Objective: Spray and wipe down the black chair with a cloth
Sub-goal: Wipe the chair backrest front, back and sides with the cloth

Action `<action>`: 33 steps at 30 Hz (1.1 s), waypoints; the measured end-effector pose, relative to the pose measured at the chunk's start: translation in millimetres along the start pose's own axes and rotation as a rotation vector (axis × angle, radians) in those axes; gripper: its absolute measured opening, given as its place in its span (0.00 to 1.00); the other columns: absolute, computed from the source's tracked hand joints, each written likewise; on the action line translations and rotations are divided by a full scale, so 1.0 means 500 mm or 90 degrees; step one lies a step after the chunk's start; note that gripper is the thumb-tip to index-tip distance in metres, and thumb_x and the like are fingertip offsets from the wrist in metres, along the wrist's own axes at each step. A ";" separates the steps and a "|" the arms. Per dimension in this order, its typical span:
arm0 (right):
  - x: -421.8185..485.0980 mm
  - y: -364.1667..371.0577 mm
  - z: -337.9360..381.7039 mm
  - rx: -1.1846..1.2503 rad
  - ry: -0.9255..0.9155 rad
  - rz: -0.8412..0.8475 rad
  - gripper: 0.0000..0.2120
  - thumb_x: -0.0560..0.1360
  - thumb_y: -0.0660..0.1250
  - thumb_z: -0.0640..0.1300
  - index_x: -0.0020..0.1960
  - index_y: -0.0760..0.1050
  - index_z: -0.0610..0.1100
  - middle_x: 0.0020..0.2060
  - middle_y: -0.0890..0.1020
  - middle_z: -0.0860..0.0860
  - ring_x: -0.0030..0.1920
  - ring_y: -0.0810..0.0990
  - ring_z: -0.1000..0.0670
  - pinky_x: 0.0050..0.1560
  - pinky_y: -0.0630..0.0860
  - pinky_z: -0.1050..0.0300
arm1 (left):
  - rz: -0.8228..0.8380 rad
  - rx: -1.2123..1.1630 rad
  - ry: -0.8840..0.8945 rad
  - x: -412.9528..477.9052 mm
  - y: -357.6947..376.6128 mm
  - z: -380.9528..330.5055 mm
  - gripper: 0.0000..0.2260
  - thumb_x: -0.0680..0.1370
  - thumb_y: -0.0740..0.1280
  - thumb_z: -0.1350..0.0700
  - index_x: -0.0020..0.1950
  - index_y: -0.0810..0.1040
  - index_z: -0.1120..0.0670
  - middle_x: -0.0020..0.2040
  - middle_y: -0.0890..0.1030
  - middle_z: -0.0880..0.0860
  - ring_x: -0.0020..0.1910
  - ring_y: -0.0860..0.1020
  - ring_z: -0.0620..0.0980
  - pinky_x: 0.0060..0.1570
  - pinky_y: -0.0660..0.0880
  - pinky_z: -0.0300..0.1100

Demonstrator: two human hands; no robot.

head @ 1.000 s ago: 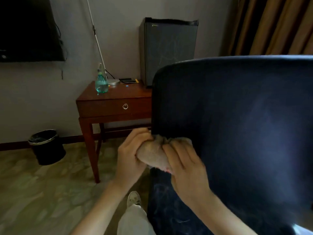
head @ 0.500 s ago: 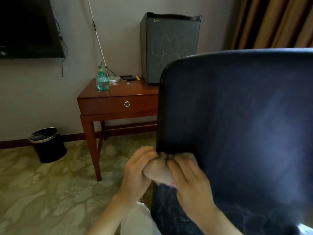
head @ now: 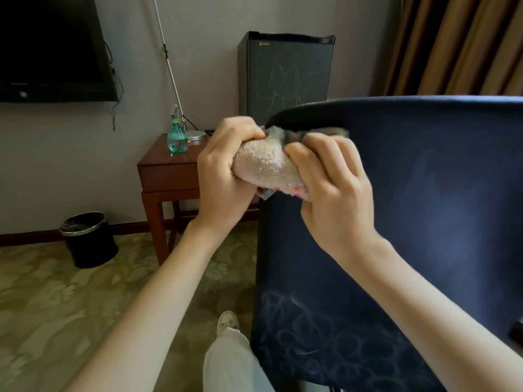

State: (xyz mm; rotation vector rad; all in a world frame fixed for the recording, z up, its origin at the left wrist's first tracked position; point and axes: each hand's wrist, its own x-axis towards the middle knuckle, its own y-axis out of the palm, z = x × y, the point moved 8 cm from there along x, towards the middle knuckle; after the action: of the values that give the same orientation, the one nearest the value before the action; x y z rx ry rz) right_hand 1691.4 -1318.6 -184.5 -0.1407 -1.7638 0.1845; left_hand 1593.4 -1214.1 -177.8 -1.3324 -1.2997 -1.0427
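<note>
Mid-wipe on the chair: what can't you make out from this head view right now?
All in the head view:
1. The chair edge under the cloth: covered by the cloth, the left hand and the right hand; clean or not, cannot tell.
2. Chair's right side: cut off by the right frame edge. Its seat: hidden behind the backrest.
3. Side table, right part: behind the left hand and chair.
4. Spray bottle label: too small.

The left hand (head: pixel 223 176) and right hand (head: pixel 336 190) grip a bunched beige terry cloth (head: pixel 266 165) against the black padded chair (head: pixel 424 222)'s upper edge. At their nine o'clock, a green spray bottle (head: pixel 177 138) stands on a wooden table (head: pixel 167 176).
</note>
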 end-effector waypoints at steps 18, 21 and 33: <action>-0.420 0.167 0.040 0.051 0.062 0.377 0.20 0.67 0.57 0.41 0.56 0.77 0.44 0.51 0.81 0.48 0.55 0.74 0.49 0.49 0.81 0.53 | 0.225 -0.001 -0.221 -0.457 0.078 0.142 0.13 0.69 0.76 0.61 0.52 0.80 0.54 0.54 0.78 0.47 0.53 0.78 0.43 0.50 0.79 0.42; -0.343 0.105 0.003 0.058 0.064 0.306 0.19 0.67 0.59 0.40 0.55 0.80 0.42 0.51 0.81 0.47 0.54 0.75 0.48 0.50 0.80 0.54 | 0.208 0.046 -0.150 -0.366 0.081 0.078 0.12 0.71 0.74 0.58 0.53 0.80 0.54 0.54 0.79 0.47 0.54 0.77 0.44 0.55 0.75 0.36; -0.040 -0.158 -0.153 -0.066 0.013 0.011 0.13 0.74 0.65 0.34 0.57 0.79 0.36 0.54 0.80 0.40 0.55 0.71 0.43 0.57 0.71 0.54 | 0.069 0.188 0.111 -0.002 0.126 -0.200 0.11 0.72 0.73 0.64 0.54 0.81 0.59 0.54 0.81 0.54 0.51 0.78 0.53 0.49 0.76 0.43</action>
State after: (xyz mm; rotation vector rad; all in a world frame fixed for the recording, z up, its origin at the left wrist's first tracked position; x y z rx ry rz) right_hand 1771.2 -1396.3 -173.1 -0.2314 -1.7527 0.1039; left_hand 1660.8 -1310.8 -166.7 -1.0529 -1.1851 -0.8362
